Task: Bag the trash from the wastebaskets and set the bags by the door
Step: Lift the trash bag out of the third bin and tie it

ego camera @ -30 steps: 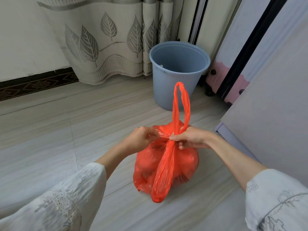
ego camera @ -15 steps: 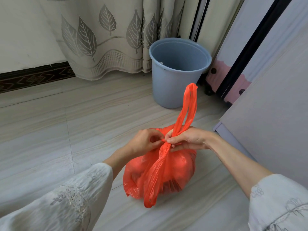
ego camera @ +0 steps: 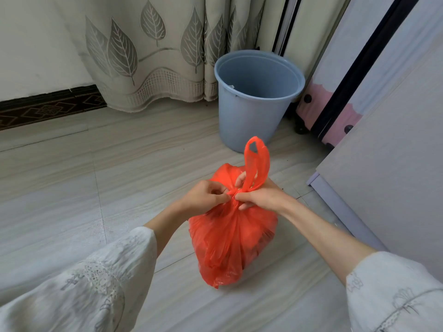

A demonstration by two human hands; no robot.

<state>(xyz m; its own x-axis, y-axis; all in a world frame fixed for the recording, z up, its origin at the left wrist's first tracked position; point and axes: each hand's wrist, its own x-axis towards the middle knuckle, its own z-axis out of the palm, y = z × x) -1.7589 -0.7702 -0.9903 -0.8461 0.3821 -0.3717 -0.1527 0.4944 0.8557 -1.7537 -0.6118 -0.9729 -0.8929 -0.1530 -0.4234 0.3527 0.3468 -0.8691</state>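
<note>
Sleeves [ego camera: 79, 291]: pale, embroidered, at the lower corners of the view; forearms reach forward from them.

Bag [ego camera: 233, 238]: orange plastic, full, standing on the pale plank floor [ego camera: 72, 188] in front of the person. Neck gathered tight at the top. One handle loop [ego camera: 256, 164] stands upright above the gather.

Left hand [ego camera: 206, 196]: fingers curled, fingertips pinching the gathered plastic on the left of the neck.

Right hand [ego camera: 261, 197]: fingers curled round the neck at the foot of the upright loop, thumb meeting the left hand at the knot point.

Cabinet [ego camera: 383, 164]: grey, to the right of the bag, near but apart.

Wastebasket [ego camera: 254, 104]: blue plastic, beyond the bag, upright, unlined; what shows of its inside looks bare. Curtain [ego camera: 148, 56] with leaf pattern behind it; pink-edged panel [ego camera: 311, 104] to its right.

Step in hand, as judged: tying the bag shut. No door identified in view. Next move calls for drawing the loop through and pulling snug without tearing thin plastic, then lifting by the knot.
</note>
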